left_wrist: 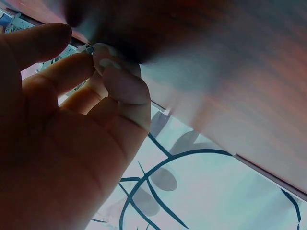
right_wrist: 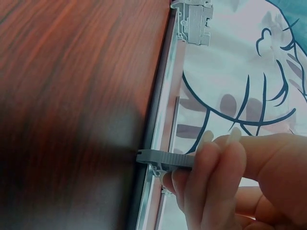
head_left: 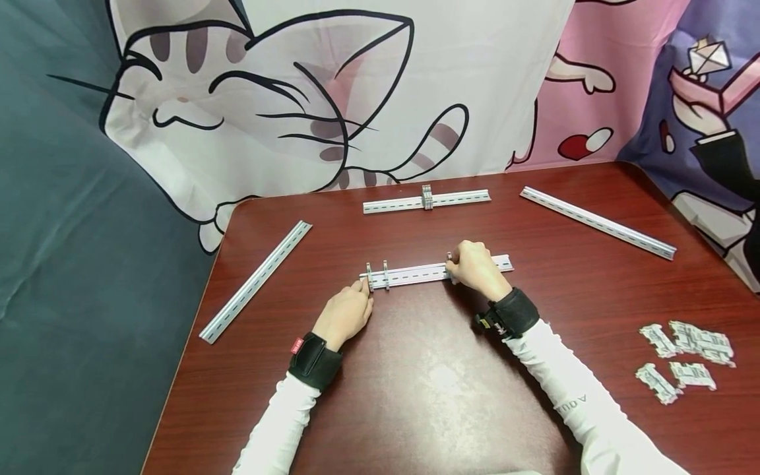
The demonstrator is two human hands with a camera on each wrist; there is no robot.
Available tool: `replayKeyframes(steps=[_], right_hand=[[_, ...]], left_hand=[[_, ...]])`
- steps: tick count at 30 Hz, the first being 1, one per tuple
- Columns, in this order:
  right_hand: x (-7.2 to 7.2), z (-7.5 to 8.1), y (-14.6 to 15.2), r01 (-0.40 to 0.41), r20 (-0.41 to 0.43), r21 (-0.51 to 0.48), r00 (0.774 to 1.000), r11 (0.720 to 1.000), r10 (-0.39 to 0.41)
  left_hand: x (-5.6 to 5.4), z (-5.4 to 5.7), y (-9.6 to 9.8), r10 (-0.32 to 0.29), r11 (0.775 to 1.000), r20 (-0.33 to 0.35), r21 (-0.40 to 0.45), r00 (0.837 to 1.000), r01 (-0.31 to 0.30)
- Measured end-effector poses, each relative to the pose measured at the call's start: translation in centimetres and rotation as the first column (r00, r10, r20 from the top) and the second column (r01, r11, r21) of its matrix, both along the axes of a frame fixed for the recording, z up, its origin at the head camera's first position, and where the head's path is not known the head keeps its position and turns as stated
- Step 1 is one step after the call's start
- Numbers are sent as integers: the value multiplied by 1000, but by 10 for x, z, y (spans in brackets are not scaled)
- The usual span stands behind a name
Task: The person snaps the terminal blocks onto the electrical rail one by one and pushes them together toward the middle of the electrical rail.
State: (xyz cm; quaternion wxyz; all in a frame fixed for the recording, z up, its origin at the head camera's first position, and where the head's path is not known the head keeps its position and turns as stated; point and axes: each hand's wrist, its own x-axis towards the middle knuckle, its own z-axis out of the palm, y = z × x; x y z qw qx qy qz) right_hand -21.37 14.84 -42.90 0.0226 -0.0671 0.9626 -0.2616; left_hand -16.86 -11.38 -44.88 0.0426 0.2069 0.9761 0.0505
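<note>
A slotted metal DIN rail (head_left: 415,275) lies across the middle of the table. My left hand (head_left: 346,311) grips its left end, fingertips right at the edge; in the left wrist view the fingers (left_wrist: 127,86) are curled and partly hide the rail. Two thin grey terminal blocks (head_left: 386,274) stand upright on the rail near that end. Toward the rail's right end my right hand (head_left: 478,269) pinches another grey terminal block (right_wrist: 165,159). In the right wrist view this block sits across the rail, its upper part between thumb and fingers.
Behind lies another rail (head_left: 392,206) with several blocks (head_left: 427,197) clustered on it. One bare rail (head_left: 255,282) slants at the left, another bare rail (head_left: 600,223) at the back right. Several loose terminal blocks (head_left: 693,375) lie at the right. A printed cloth (head_left: 380,86) hangs behind the table.
</note>
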Motion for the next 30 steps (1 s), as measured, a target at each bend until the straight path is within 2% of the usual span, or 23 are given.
replayKeyframes(steps=[13,30], right_hand=[[-1,-2,-5,-19,-51,-23,999,1000,18],[1,-2,-3,-7,-10,-11,1000,1000,7]], left_hand=[[-1,2,-2,-1,1000,-20,8,1000,1],[1,-1,1,0,1000,-32,-2,999,0]])
